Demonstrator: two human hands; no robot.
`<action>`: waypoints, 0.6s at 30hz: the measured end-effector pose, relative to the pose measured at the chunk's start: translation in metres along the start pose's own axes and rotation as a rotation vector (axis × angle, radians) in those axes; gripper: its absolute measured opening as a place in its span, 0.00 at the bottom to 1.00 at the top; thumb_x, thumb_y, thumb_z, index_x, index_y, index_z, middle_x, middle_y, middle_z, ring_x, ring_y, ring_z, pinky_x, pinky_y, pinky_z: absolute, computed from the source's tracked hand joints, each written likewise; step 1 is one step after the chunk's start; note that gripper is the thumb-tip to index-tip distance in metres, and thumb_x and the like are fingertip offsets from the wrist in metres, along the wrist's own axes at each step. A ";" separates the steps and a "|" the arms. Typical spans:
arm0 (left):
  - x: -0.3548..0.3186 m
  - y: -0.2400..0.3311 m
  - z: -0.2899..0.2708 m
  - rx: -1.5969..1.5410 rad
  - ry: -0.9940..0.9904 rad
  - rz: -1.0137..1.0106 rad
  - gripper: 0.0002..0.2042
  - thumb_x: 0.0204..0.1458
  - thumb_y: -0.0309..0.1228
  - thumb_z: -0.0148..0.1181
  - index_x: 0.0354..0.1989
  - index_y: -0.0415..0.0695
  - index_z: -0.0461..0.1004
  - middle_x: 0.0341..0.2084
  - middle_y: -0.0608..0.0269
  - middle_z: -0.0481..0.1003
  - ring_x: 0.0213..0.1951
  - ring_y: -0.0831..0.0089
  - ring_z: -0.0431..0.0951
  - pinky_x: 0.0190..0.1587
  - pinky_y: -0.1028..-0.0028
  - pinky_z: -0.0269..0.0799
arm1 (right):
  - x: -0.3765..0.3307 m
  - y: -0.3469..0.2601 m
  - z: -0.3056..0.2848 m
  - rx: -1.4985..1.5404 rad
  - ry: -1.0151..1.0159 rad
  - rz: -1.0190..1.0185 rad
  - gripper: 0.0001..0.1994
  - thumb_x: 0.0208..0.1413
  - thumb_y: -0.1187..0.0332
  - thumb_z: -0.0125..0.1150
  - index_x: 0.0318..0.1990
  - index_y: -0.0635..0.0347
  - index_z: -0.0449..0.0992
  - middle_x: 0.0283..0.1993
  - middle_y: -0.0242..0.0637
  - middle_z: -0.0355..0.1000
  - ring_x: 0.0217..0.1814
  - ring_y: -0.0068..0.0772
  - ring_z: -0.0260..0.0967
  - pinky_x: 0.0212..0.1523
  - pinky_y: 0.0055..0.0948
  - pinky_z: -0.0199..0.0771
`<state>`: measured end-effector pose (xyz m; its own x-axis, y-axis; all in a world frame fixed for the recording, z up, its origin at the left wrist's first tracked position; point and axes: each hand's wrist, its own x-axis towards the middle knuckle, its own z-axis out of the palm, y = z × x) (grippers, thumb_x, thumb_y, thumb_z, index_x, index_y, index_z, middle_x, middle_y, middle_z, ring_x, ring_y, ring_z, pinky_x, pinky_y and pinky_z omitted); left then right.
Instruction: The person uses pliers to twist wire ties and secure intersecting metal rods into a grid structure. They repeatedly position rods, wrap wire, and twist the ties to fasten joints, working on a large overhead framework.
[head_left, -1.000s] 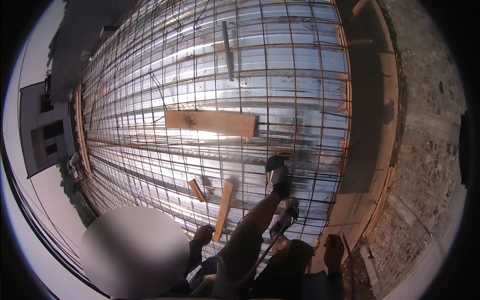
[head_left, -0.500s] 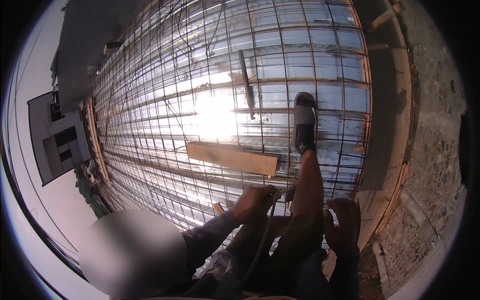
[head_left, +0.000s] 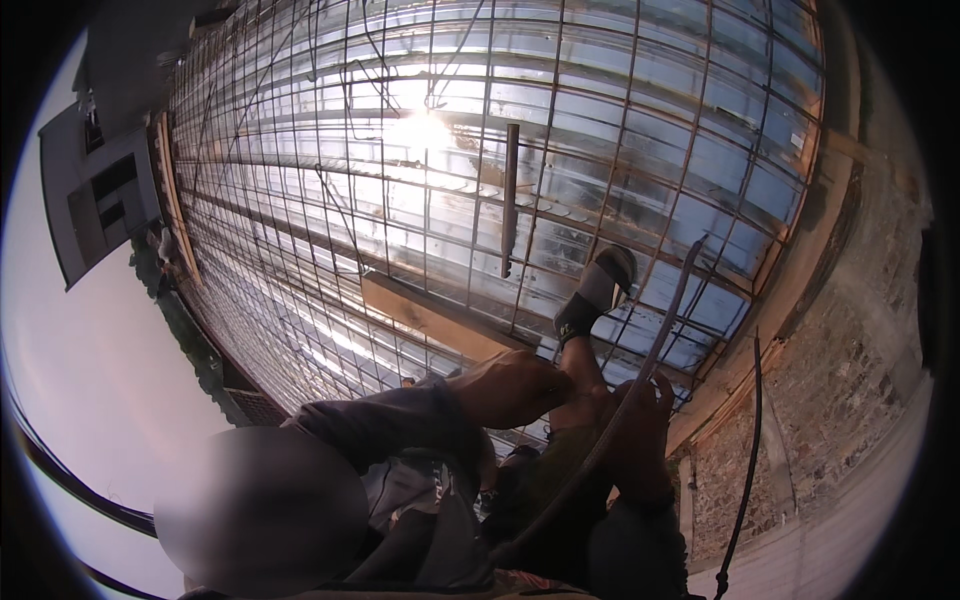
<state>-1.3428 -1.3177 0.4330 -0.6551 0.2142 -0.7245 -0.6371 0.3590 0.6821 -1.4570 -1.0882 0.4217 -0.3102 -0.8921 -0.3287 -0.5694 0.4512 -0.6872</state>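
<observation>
Here I see my left hand (head_left: 515,388) balled near my knee; I cannot tell whether its grip holds anything. My right hand (head_left: 640,425) has its grip closed around a thin bent rod (head_left: 660,330), which rises over the rebar mesh (head_left: 420,200) beside my sandalled foot (head_left: 597,290) and a wooden plank (head_left: 430,318).

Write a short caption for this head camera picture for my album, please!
A person's right hand grips a thin bent rod above a sunlit steel rebar grid.
</observation>
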 end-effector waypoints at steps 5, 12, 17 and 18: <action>-0.029 0.012 -0.104 0.163 -0.009 0.162 0.07 0.63 0.30 0.62 0.47 0.45 0.82 0.33 0.53 0.84 0.38 0.51 0.86 0.41 0.56 0.82 | 0.084 -0.030 -0.036 0.206 -0.122 -0.172 0.14 0.52 0.64 0.67 0.44 0.58 0.78 0.39 0.39 0.69 0.48 0.43 0.70 0.60 0.46 0.68; -0.098 -0.074 -0.206 0.120 0.439 -0.054 0.05 0.65 0.26 0.63 0.45 0.38 0.78 0.31 0.49 0.80 0.36 0.45 0.85 0.38 0.56 0.79 | 0.239 -0.052 -0.015 0.400 0.184 -0.089 0.16 0.62 0.70 0.69 0.55 0.62 0.79 0.52 0.48 0.77 0.57 0.53 0.74 0.62 0.51 0.73; -0.148 -0.265 -0.207 -0.502 0.936 -0.549 0.14 0.75 0.41 0.55 0.45 0.42 0.74 0.26 0.68 0.68 0.24 0.74 0.65 0.28 0.68 0.65 | 0.332 0.054 0.029 0.011 -0.038 0.065 0.13 0.65 0.71 0.66 0.56 0.60 0.79 0.54 0.46 0.78 0.58 0.54 0.75 0.60 0.49 0.76; -0.158 -0.334 -0.201 -0.768 1.016 -0.524 0.16 0.76 0.45 0.54 0.44 0.44 0.73 0.26 0.72 0.66 0.25 0.80 0.61 0.28 0.71 0.62 | 0.354 0.068 0.043 0.012 -0.048 0.114 0.13 0.66 0.70 0.65 0.56 0.60 0.79 0.54 0.47 0.78 0.58 0.55 0.75 0.60 0.50 0.76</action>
<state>-1.1083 -1.6542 0.3395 -0.0659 -0.6603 -0.7481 -0.7440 -0.4671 0.4778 -1.5726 -1.3742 0.2307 -0.3360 -0.8351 -0.4355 -0.5227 0.5500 -0.6514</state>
